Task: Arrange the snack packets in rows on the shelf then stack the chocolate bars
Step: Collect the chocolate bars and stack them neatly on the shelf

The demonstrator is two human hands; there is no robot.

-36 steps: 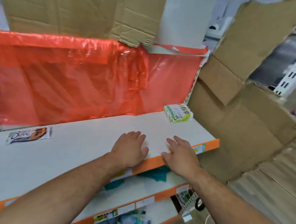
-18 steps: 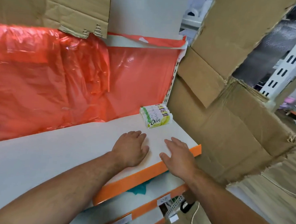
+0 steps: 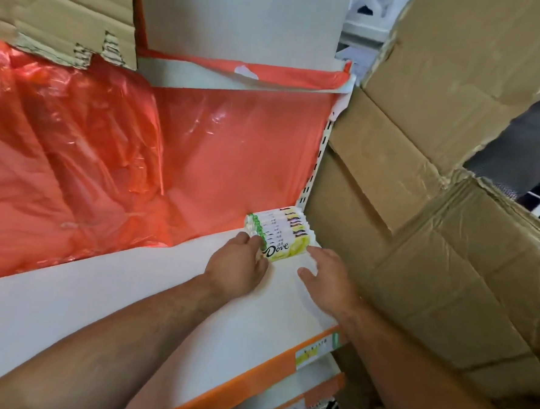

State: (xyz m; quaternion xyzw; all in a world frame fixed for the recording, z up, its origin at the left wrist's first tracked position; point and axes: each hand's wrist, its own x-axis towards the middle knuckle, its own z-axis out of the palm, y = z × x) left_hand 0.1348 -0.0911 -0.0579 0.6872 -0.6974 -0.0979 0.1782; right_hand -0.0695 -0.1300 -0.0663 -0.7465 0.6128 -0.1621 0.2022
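Sideways sit the chocolate bars (image 3: 281, 238), green ends pointing left.

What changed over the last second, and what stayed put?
Both hands left the front edge of the shelf and reached forward to the stack of chocolate bars: the left hand now touches its left end, the right hand nears its right end. The stack stayed in the back right corner.

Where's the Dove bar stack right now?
Head view: the Dove bar stack sits at the back right corner of the white shelf, beside the perforated upright; the left hand touches its left end.
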